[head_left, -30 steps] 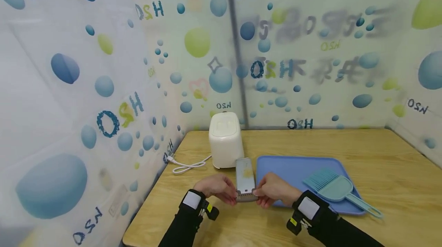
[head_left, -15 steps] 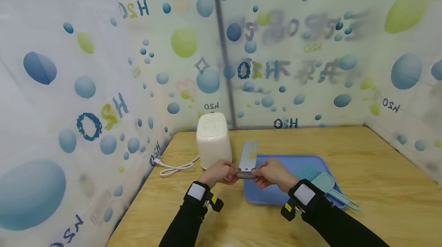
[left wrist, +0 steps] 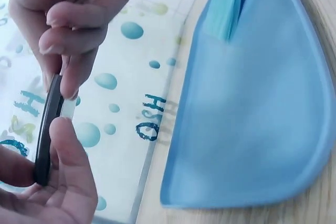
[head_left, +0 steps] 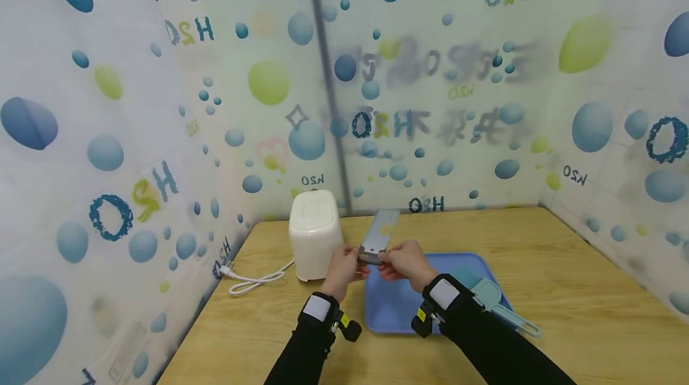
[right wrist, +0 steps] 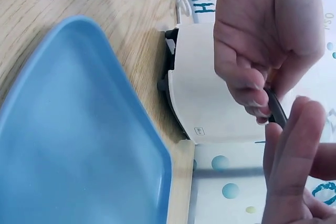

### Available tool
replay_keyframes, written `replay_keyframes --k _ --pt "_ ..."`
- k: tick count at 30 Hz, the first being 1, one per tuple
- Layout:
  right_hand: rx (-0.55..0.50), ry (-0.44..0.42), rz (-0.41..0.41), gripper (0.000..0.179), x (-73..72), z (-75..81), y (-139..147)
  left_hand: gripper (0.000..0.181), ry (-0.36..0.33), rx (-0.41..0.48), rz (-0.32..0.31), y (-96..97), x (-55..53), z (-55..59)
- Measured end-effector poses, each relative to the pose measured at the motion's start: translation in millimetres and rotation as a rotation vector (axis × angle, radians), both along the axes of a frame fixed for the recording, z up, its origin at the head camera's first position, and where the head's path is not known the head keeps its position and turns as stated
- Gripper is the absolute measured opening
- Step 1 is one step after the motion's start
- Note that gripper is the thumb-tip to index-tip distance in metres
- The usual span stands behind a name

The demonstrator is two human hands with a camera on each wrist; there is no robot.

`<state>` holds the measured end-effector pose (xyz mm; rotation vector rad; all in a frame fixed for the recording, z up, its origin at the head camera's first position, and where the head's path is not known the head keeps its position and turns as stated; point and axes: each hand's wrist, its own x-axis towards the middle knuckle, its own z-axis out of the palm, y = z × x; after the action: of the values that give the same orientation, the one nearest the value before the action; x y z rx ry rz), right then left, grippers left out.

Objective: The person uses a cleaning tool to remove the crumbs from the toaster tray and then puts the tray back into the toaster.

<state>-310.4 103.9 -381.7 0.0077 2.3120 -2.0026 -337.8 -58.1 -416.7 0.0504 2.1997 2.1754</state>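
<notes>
A crumb tray [head_left: 381,229], a thin silvery plate with a dark grey slotted end, is held up above the table and tilts away to the right. My left hand [head_left: 340,270] pinches the left corner of that grey end, while my right hand [head_left: 405,262] pinches its right corner. Seen edge-on in the left wrist view, the crumb tray's dark edge [left wrist: 46,135] lies between both hands' thumbs and fingers. Just left of my hands stands a white toaster [head_left: 314,232] with a rounded lid. The right wrist view shows the toaster's side [right wrist: 202,87] behind my left hand.
Below my right hand lies a blue tray [head_left: 390,310]. A light-blue hand brush [head_left: 487,294] rests on its right part, handle over the rim. A white power cord [head_left: 253,282] is coiled left of the toaster. Patterned sheets [head_left: 258,44] enclose the wooden table [head_left: 226,343].
Both hands have raised the crumb tray and moved it farther from me, and it now leans right. My head view has turned right, shifting the table things left.
</notes>
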Motion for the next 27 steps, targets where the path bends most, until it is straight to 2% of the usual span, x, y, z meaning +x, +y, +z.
replay_keyframes --k 5,10,14,18,23,27 --pt "-0.036 -0.002 -0.058 0.022 -4.5 -5.1 -3 0.029 0.015 0.085 0.021 11.9 -0.6 0.6" --pt "-0.049 0.011 -0.1 0.022 -4.9 -6.3 -12 0.032 0.039 0.066 0.131 25.4 -2.1 1.7" --pt "-0.013 0.028 -0.13 0.02 -3.4 -6.3 -18 0.029 0.041 0.06 0.2 32.4 -3.8 -0.6" --pt "0.058 0.054 -0.131 0.02 0.8 -6.7 -22 0.026 0.047 0.086 0.24 36.4 -5.2 -1.9" --pt "0.116 0.09 -0.06 0.022 11.3 -5.6 -17 0.03 0.039 0.089 0.228 34.9 -5.2 -1.7" --pt "0.156 0.094 -0.002 0.023 20.6 -1.4 8 0.034 0.025 0.107 0.189 29.0 -4.6 -2.3"
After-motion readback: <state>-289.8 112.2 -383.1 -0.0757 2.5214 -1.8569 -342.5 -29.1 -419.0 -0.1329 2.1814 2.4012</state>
